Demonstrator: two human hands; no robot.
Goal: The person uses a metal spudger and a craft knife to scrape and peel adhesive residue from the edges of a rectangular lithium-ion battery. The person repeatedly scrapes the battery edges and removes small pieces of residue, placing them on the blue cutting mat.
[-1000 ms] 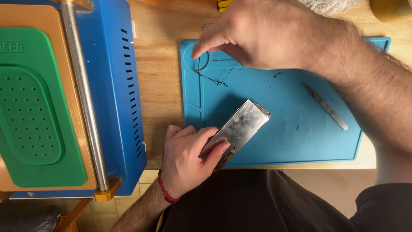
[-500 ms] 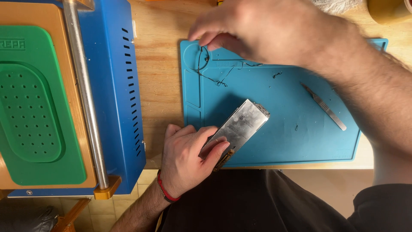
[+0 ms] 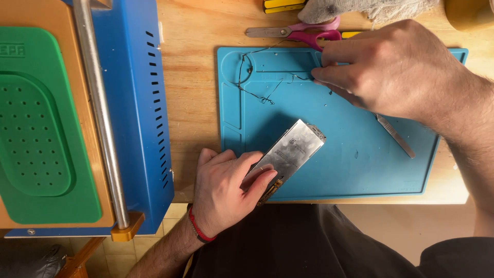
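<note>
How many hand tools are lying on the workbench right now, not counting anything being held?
2 clearly: pink-handled scissors on the wood just above the blue mat, and a slim metal tool on the mat, partly under the right hand. Yellow-handled items at the top edge are cut off, so possibly more.

Pale wooden table (image 3: 193, 103), grain running across. At left, resting on it, a blue metal machine (image 3: 134, 118) with a green perforated pad. At centre, a blue rubber work mat (image 3: 339, 175). Along the far edge, pink-handled scissors (image 3: 298, 33), a crumpled grey-white cloth (image 3: 360, 7), yellow tool handles (image 3: 280, 5).
</note>
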